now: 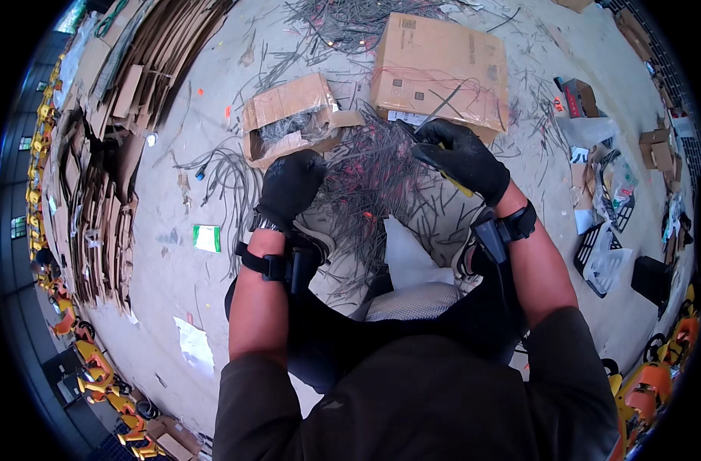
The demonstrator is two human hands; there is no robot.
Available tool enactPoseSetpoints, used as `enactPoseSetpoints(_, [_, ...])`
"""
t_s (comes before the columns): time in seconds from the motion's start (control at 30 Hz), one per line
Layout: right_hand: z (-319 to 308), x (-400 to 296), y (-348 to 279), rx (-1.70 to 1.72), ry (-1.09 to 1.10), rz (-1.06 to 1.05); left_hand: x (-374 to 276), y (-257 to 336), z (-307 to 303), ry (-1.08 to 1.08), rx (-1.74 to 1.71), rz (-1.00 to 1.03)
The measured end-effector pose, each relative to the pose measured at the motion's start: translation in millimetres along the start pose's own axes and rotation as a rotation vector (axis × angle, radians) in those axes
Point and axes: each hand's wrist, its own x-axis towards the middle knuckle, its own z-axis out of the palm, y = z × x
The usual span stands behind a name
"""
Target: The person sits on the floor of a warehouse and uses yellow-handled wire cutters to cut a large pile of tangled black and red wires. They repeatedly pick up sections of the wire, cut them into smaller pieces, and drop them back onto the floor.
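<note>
My left hand point(292, 184), in a black glove, is closed in front of the small open carton. A thin grey cable point(365, 151) runs from its fingers toward my right hand. My right hand point(462, 158), gloved too, grips a hand tool with yellow handles point(457, 183). The tool's dark tip point(408, 130) points up and left; its exact kind is partly hidden by the fingers. A dark cable piece point(441, 108) slants up beyond that hand, over the large carton. Below both hands lies a heap of cut cables point(373, 178), grey with some red strands.
The small carton point(287, 106) holds tangled clear and dark material. A large closed carton point(442, 63) stands beside it. Flattened cardboard point(97, 219) is stacked at left. Longer cables point(226, 173) and a green-white packet point(206, 238) lie on the floor. Black grilles point(598, 259) lie at right.
</note>
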Motion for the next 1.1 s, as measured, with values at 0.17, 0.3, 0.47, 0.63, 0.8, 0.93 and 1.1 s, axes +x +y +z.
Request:
enactPoseSetpoints(0.17, [28.6,5.6,47.0,-0.176,-0.184,0.095,-20.5,-14.0,19.9,0.004,0.151,0.136])
enactPoseSetpoints(0.3, [54.2,-3.3,84.6,-0.366,-0.255,0.197,-34.9,15.5,63.5,-0.020,0.089,0.434])
enactPoseSetpoints(0.47, [57.2,-19.8,109.7,-0.562,-0.385,0.265,-60.9,93.6,95.6,-0.061,-0.212,0.731])
enactPoseSetpoints(0.63, [59.3,-19.2,101.5,-0.556,-0.424,0.291,-63.8,114.8,127.8,-0.037,-0.352,0.702])
enactPoseSetpoints(0.8, [55.4,-19.1,104.8,-0.425,-0.407,0.296,-46.4,114.8,121.3,0.032,-0.419,0.675])
enactPoseSetpoints(0.93, [49.7,-15.4,90.5,-0.198,-0.480,0.295,-38.2,116.6,122.4,0.130,-0.424,0.672])
enactPoseSetpoints(1.1, [45.1,-7.7,61.8,0.227,-0.377,0.175,-13.9,116.3,97.5,0.202,-0.345,0.493])
